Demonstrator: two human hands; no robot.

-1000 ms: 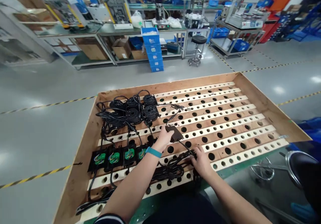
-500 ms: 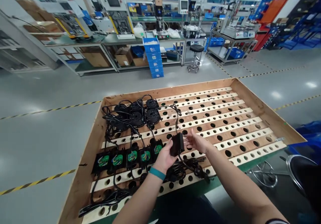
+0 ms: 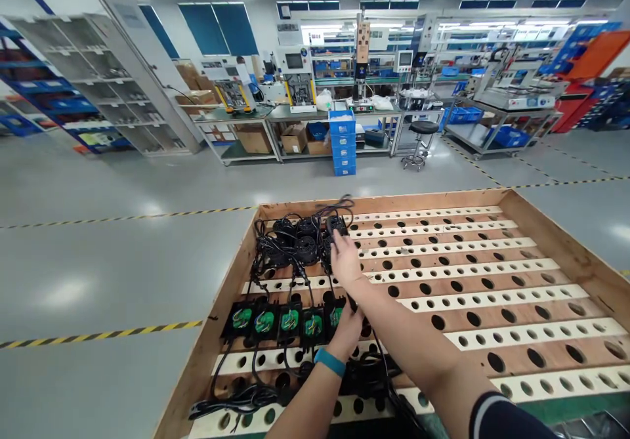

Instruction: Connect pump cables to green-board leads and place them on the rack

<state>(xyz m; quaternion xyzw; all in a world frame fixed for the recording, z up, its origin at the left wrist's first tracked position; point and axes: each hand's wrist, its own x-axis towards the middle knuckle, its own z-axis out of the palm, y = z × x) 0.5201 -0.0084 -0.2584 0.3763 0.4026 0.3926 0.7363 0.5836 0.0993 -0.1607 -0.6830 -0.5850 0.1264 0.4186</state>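
Note:
My left hand (image 3: 348, 329), with a teal band at the wrist, is closed beside the row of black units, mostly behind my right forearm; what it grips is largely hidden. Farther forward, my right hand (image 3: 345, 258) reaches to the black round parts (image 3: 306, 249) and their cables, its fingers blurred and partly bent, so its grip is unclear. Black housings with green circuit boards (image 3: 290, 320) stand in a row across the slats. A bundle of black cable (image 3: 256, 396) lies at the near left, and more dark cable (image 3: 369, 376) is under my forearms.
A wooden tray with a raised rim (image 3: 394, 204) holds slatted, holed strips (image 3: 467, 271). Beyond it are stacked blue bins (image 3: 343, 144), a round stool (image 3: 423, 128), workbenches with machines, and a wheeled cart (image 3: 512, 121). Striped tape marks the floor.
The view has tilted up and swung left. My right hand has moved forward to the round parts with a cable. The black box in my left hand is now mostly hidden behind my right forearm.

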